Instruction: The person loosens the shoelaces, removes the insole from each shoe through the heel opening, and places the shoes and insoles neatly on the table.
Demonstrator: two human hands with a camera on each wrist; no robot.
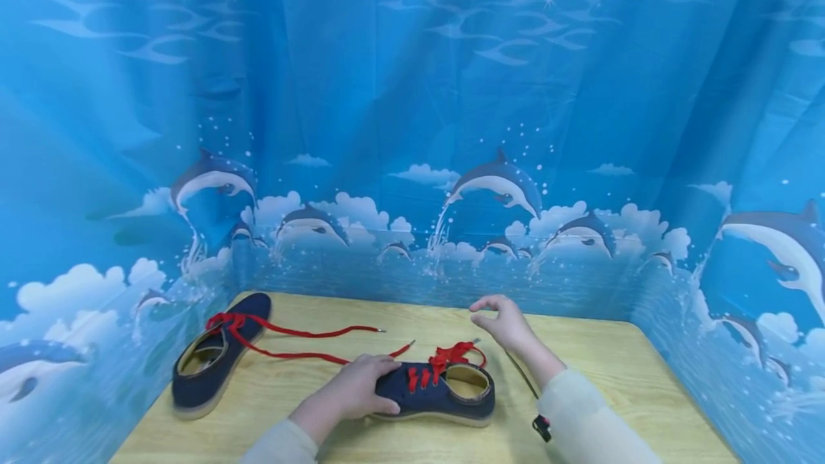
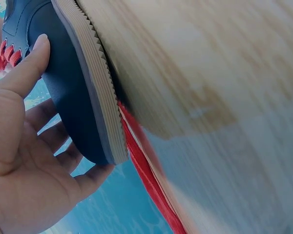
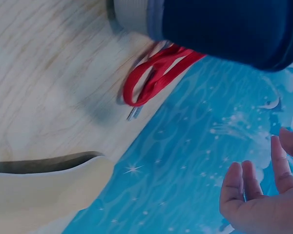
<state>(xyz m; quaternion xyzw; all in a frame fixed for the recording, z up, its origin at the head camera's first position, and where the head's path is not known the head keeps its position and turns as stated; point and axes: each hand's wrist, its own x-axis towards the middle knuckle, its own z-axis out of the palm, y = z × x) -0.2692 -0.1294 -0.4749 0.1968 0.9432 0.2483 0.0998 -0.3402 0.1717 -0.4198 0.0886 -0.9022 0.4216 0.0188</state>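
A navy shoe (image 1: 438, 401) with red laces stands sole-down on the table, its toe pointing left. My left hand (image 1: 351, 387) grips the toe end, thumb on the near side and fingers round the far side, as the left wrist view shows on the shoe (image 2: 71, 92). Tied red lace (image 1: 451, 354) sits at the tongue, and a loop of red lace (image 3: 158, 73) hangs beside the heel. Raised over the table to the right of that shoe is my right hand (image 1: 505, 324), its fingers loosely bent with nothing in them; the right wrist view shows the hand (image 3: 263, 202) apart from the shoe.
A second navy shoe (image 1: 198, 391) lies at the table's left, its long red laces (image 1: 303, 334) stretching right toward the first shoe. By the right sleeve is a small black object (image 1: 542, 427) on a thin cord. A blue dolphin-print curtain (image 1: 412, 127) surrounds the wooden table (image 1: 619, 371).
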